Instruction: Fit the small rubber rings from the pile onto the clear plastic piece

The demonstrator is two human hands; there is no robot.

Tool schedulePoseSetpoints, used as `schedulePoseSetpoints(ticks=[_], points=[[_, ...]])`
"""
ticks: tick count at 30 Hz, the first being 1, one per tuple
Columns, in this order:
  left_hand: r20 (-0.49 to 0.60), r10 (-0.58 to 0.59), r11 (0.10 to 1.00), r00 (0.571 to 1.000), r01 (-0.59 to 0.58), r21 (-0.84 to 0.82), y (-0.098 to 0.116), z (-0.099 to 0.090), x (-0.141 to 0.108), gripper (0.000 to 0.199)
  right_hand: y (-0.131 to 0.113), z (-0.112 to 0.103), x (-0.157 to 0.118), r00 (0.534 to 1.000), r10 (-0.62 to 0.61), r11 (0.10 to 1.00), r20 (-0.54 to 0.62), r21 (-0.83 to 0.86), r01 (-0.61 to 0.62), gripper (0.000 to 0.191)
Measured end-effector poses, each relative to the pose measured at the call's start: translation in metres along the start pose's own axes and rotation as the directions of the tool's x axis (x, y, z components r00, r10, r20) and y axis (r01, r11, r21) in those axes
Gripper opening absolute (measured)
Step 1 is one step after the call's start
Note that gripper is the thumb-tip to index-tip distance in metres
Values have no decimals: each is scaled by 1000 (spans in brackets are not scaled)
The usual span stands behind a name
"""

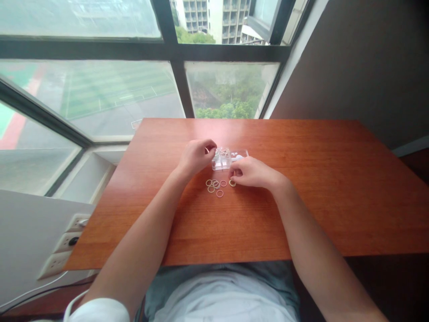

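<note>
A small clear plastic box with compartments stands on the table, its lid lying open to the right. Small coloured loops fill its far compartments, while the near ones look see-through. My left hand is closed at the box's left side, thumb and fingers at its rim. Just right of the box's near corner, my right hand is closed in a pinch, fingertips down on a pale yellow hair tie. Several thin pale yellow hair ties and pink hair ties lie loose in front of the box.
The brown wooden table reaches to the window frame at the back. Wall sockets with plugs and cables are at the lower left. A grey wall rises on the right.
</note>
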State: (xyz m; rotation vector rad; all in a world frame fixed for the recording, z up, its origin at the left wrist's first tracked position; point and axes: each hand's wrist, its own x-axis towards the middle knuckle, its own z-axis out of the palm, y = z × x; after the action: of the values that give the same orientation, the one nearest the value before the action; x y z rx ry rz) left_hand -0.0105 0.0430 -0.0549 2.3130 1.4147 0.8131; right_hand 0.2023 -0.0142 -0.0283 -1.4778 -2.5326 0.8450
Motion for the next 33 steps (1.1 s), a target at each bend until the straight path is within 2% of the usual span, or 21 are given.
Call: schedulePoseSetpoints(ticks=[7, 17, 33], points=[[-35, -19, 1000, 999, 20, 13, 1, -3, 0, 18, 2, 3, 0, 997, 0, 1000, 73, 10, 0, 14], [-33, -16, 1000, 999, 17, 20, -2, -2, -1, 18, 4, 5, 2, 1000, 6, 1000, 29, -11, -6, 8], [-37, -20, 1000, 999, 20, -5, -1, -1, 0, 17, 5, 1, 0, 1000, 4, 999, -2, 33, -4, 10]])
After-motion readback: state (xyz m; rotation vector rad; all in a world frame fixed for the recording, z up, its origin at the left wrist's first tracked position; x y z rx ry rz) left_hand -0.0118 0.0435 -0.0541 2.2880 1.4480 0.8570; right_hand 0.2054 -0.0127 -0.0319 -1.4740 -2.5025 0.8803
